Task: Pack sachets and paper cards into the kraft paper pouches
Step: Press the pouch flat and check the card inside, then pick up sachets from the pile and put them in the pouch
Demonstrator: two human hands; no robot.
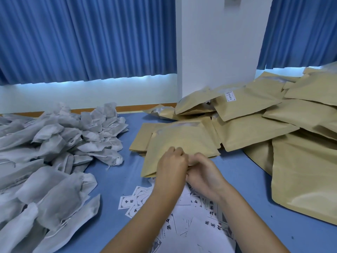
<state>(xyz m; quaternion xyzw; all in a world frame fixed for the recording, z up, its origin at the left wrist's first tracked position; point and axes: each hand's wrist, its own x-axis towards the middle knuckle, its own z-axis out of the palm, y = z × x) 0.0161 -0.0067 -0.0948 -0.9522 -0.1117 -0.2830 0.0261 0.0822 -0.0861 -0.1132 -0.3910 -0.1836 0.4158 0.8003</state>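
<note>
The person's two hands were drawn close together at the middle of the blue table (116, 179), meeting over the near edge of a brown paper pouch (182, 141). The left hand (171, 168) had its fingers curled and pinched on that near edge. The right hand (204, 175) lay just beside it, touching it, fingers curled in toward the same edge. From where I stood I could not tell whether the right one truly had hold of the paper or only pressed against the other hand.

The pouch lay flat, its far end resting on a small stack of flat pouches (140, 137), its near end overlapping the paper cards (193, 216). Those cards were spread loosely under both forearms, white with black printed characters and thin borders, some lying face up at odd angles.

To the left, well apart from the hands, a big heap of white sachets (54, 143) covered that side of the table, their strings trailing here and there. To the right a sprawling pile of pouches (255, 128) rose against a white pillar (218, 42), one of them showing a small white label (230, 96). Blue curtains (87, 37) hung behind on either side of the pillar.
</note>
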